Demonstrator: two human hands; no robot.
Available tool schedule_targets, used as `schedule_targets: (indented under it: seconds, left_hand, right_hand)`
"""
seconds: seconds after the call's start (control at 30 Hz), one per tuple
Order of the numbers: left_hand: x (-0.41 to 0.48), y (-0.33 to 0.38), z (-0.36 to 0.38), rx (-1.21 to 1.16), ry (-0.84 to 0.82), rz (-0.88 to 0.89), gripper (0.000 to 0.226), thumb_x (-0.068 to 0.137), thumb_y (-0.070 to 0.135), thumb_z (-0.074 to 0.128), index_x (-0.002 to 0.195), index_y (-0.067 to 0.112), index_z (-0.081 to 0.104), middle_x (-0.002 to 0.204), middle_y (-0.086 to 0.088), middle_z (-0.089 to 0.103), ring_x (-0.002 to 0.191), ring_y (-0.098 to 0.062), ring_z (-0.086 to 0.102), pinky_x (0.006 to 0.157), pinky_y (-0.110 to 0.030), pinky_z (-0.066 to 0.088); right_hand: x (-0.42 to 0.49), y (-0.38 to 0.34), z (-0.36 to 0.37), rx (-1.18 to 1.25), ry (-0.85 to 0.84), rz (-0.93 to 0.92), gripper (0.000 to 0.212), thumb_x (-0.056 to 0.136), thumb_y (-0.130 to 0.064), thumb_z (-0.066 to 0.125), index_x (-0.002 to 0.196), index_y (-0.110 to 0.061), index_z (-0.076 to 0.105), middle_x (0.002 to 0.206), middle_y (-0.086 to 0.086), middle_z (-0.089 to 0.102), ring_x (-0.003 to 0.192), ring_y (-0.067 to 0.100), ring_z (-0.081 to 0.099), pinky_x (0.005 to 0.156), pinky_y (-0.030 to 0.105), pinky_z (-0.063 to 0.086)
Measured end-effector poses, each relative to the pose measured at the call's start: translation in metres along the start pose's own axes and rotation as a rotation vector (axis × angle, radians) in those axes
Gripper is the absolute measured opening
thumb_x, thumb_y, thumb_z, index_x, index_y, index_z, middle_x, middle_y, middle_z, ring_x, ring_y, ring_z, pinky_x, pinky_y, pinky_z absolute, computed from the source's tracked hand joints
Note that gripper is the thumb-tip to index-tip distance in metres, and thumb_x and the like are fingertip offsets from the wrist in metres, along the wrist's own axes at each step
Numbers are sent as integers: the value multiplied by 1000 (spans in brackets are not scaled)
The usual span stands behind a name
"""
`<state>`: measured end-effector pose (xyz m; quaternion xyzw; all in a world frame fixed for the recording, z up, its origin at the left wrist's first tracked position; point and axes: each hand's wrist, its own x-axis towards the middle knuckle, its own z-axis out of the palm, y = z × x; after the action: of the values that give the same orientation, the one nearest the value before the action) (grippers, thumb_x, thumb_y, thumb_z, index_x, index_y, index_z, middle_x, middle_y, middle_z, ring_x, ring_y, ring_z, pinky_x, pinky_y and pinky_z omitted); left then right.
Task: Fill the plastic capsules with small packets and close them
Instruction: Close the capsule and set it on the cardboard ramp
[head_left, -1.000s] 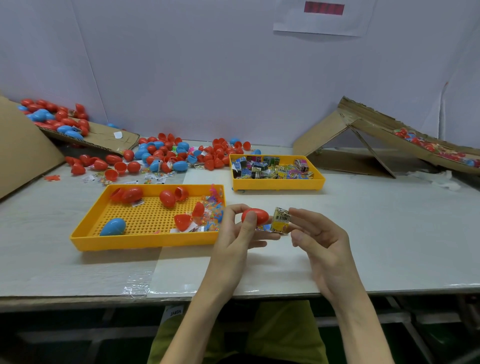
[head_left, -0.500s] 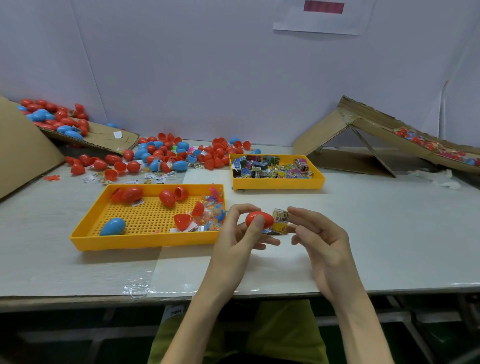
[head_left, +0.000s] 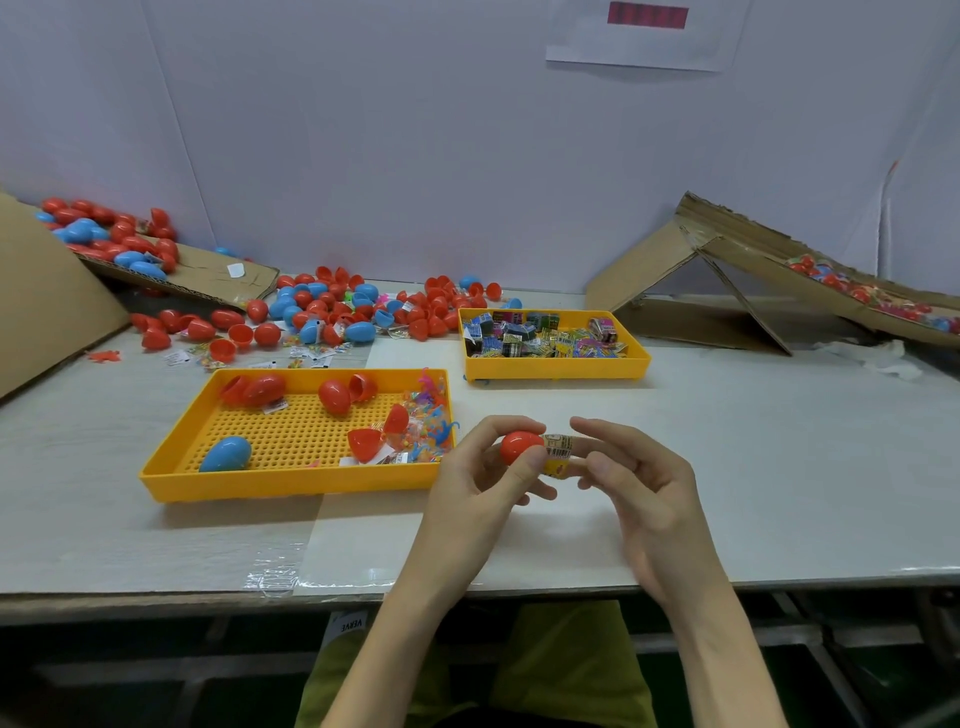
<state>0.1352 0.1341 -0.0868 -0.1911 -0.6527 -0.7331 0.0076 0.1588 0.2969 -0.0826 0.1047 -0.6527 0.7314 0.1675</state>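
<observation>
My left hand (head_left: 480, 480) grips a red capsule half (head_left: 519, 447) between thumb and fingers, above the table in front of me. A small yellow printed packet (head_left: 558, 453) sticks partway out of the capsule's right side. My right hand (head_left: 636, 480) pinches that packet with its fingertips, fingers curled toward the capsule. To the left, the near yellow tray (head_left: 291, 486) holds red capsule halves, a blue capsule (head_left: 227, 453) and clear toy packets. The far yellow tray (head_left: 556, 366) is filled with small colourful packets.
Loose red and blue capsules (head_left: 332, 312) lie scattered behind the trays. On the left a cardboard flap (head_left: 192, 275) carries more capsules. A folded cardboard ramp (head_left: 753, 280) rises at the right. The table's front edge (head_left: 208, 597) runs just below my hands.
The packet has gone further into the red capsule half, with less of it showing. Both hands have shifted slightly right and come closer together.
</observation>
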Motion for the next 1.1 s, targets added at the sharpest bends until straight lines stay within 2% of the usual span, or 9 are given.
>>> schedule_targets:
  seconds: [0.13, 0.23, 0.43, 0.63, 0.77, 0.93, 1.1]
  left_hand:
    - [0, 0, 0, 4, -20, 9, 18, 91, 23, 71, 108, 20, 67, 98, -6, 73, 78, -23, 74, 69, -19, 53]
    - [0, 0, 0, -3, -28, 4, 17, 90, 16, 71, 106, 19, 67, 96, -9, 73, 77, -23, 74, 69, -16, 52]
    - [-1, 1, 0, 11, -42, -1, 22, 87, 19, 75, 109, 23, 70, 99, -6, 74, 82, -23, 75, 73, -19, 54]
    - [-1, 1, 0, 7, -58, -17, 25, 87, 14, 76, 110, 23, 73, 99, -6, 75, 84, -23, 75, 79, -22, 55]
    - [-2, 1, 0, 27, -53, -23, 27, 85, 15, 78, 110, 25, 74, 100, -5, 75, 85, -23, 75, 78, -21, 55]
    - [-1, 0, 1, 33, -40, -33, 27, 85, 15, 78, 111, 24, 74, 101, -4, 74, 84, -23, 75, 77, -22, 56]
    - [-1, -1, 1, 50, -29, -39, 27, 85, 14, 78, 110, 23, 74, 100, -4, 75, 81, -22, 76, 76, -22, 57]
  right_hand:
    - [1, 1, 3, -83, 81, -40, 18, 79, -20, 77, 92, -33, 79, 94, 1, 77, 88, 19, 73, 68, 21, 55]
    - [0, 1, 3, -115, 109, -57, 16, 75, -23, 74, 86, -34, 78, 92, -3, 76, 83, 18, 73, 67, 20, 55]
    - [-1, 1, 6, -165, 70, -59, 12, 76, -24, 76, 83, -33, 79, 85, -2, 77, 78, 13, 73, 70, 18, 54]
    - [0, 3, 4, -169, 80, -66, 9, 75, -24, 76, 82, -29, 78, 82, 1, 75, 81, 14, 70, 71, 18, 53]
    - [0, 3, 3, -168, 80, -61, 10, 76, -23, 75, 82, -30, 78, 83, 1, 75, 83, 16, 70, 73, 21, 54]
    - [-1, 3, 3, -178, 76, -58, 19, 82, -9, 74, 82, -28, 78, 83, 1, 75, 81, 14, 69, 71, 19, 53]
    - [-1, 1, 4, -186, 75, -50, 17, 82, -11, 73, 82, -28, 77, 83, 0, 75, 80, 12, 69, 70, 19, 53]
